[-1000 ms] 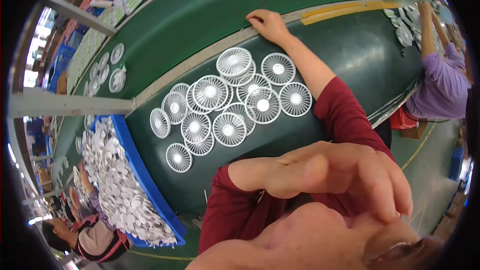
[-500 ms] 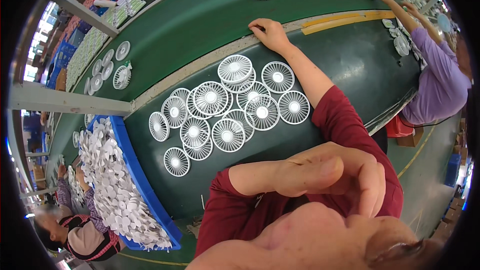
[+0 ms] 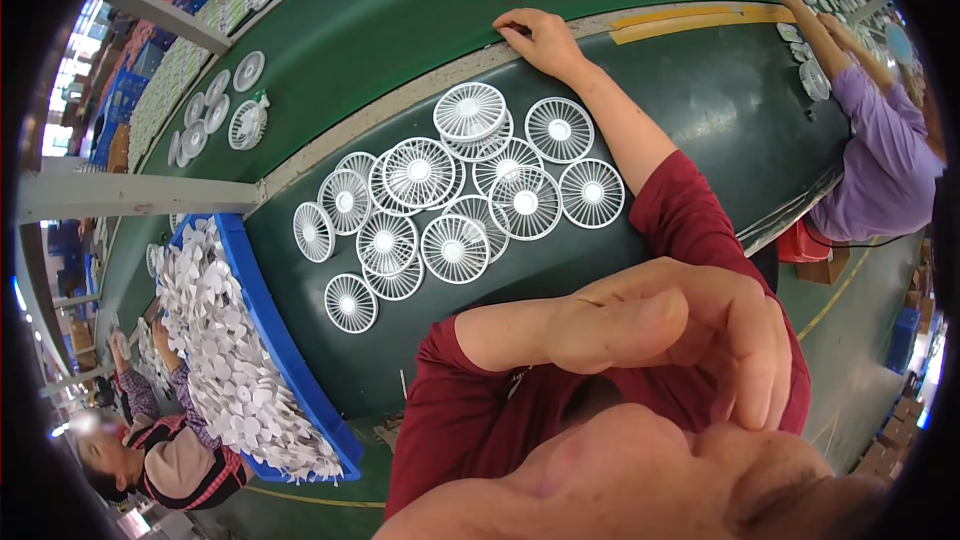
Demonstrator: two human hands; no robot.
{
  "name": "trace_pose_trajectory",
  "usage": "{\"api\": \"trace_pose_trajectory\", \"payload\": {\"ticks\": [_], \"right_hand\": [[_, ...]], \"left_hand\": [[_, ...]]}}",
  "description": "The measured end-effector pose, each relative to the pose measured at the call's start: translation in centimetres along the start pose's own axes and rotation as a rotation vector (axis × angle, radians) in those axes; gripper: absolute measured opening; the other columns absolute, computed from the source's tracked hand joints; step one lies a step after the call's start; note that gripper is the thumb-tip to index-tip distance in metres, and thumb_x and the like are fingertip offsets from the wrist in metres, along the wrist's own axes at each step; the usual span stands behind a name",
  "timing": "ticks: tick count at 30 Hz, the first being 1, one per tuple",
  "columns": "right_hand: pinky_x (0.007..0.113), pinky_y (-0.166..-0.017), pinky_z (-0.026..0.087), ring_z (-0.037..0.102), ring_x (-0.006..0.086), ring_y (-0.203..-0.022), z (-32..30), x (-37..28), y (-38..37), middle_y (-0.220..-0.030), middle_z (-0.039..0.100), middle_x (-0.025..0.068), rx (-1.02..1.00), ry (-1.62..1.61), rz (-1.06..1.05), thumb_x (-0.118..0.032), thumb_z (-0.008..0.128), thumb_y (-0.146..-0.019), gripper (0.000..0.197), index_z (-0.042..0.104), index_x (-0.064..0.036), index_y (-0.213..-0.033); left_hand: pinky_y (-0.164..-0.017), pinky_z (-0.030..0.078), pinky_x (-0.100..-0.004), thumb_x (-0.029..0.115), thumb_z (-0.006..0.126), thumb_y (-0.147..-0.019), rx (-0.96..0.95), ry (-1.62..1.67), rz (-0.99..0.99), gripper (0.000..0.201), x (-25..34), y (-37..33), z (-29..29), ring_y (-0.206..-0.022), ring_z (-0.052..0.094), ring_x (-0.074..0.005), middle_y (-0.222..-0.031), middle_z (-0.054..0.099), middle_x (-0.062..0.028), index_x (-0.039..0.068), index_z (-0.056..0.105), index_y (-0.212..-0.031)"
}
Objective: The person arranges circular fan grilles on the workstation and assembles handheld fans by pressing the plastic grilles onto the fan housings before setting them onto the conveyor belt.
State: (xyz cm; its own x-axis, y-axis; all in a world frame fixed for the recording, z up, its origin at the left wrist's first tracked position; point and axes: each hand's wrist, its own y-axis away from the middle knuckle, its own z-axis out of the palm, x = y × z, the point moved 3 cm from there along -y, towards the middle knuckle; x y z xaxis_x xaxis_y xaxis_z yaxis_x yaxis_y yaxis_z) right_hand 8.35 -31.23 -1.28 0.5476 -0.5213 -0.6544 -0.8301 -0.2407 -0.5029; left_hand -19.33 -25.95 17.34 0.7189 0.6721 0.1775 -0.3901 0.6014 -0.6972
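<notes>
My right hand (image 3: 545,43) rests at the conveyor's near edge, beyond the fan grilles. Its fingers are loosely bent, with a gap between thumb and forefinger and nothing visible between them. My left hand (image 3: 685,325) is raised close to my face, fingers bent and their tips touching it; the thumb stands apart and nothing shows in the hand. Round white fan grilles lie on the dark green table, some overlapping. One grille (image 3: 560,130) lies nearest my right forearm, another grille (image 3: 455,248) lies toward me, and a stacked one (image 3: 470,112) sits at the far side.
A blue bin (image 3: 275,350) of white fan blades stands at left, beside a metal post (image 3: 140,197). The green conveyor (image 3: 380,25) carries fan parts, including a fan housing (image 3: 248,125). Co-workers sit left and right; the right one, in a purple sleeve (image 3: 865,115), reaches over parts.
The view has shifted slightly, so table and conveyor sit higher in the picture. At right, the co-worker's hand has moved over the conveyor parts. Both my hands keep nearly the same pose.
</notes>
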Motion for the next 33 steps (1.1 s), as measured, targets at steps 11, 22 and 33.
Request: {"api": "trace_pose_trajectory", "payload": {"ticks": [11,22,33], "right_hand": [[0.042,-0.108,0.033,0.044,0.0337,-0.127,1.9,-9.2,1.4,-0.135,0.051,0.0165,-0.751,-0.01,-0.307,-0.032,0.076,-0.072,0.074,0.048,-0.0085,-0.137],[0.044,-0.11,0.032,0.042,0.0331,-0.131,1.4,-8.2,3.8,-0.141,0.045,0.0169,-0.714,-0.481,-0.252,-0.038,0.077,-0.074,0.078,0.046,-0.0066,-0.138],[0.041,-0.105,0.038,0.051,0.0334,-0.121,0.7,-10.5,1.6,-0.128,0.057,0.0177,-0.745,-0.007,-0.331,-0.028,0.079,-0.071,0.066,0.057,-0.0056,-0.128]], "left_hand": [[-0.061,0.048,-0.0273,0.049,0.05,-0.095,0.315,-0.257,0.074,0.052,2.3,0.3,1.1,-0.066,0.058,-0.0179,-0.079,0.06,-0.013,-0.003,0.055,-0.099],[-0.075,0.052,-0.0275,0.021,0.049,-0.1,0.547,-0.868,0.235,0.026,8.5,2.3,-6.0,-0.092,0.063,-0.0146,-0.104,0.063,-0.0095,0.004,0.051,-0.119],[-0.093,0.046,-0.0421,0.013,0.06,-0.085,1.428,-2.876,0.02,0.03,36.1,19.0,-10.1,-0.11,0.057,-0.0357,-0.115,0.061,-0.017,0.008,0.058,-0.114]]}}
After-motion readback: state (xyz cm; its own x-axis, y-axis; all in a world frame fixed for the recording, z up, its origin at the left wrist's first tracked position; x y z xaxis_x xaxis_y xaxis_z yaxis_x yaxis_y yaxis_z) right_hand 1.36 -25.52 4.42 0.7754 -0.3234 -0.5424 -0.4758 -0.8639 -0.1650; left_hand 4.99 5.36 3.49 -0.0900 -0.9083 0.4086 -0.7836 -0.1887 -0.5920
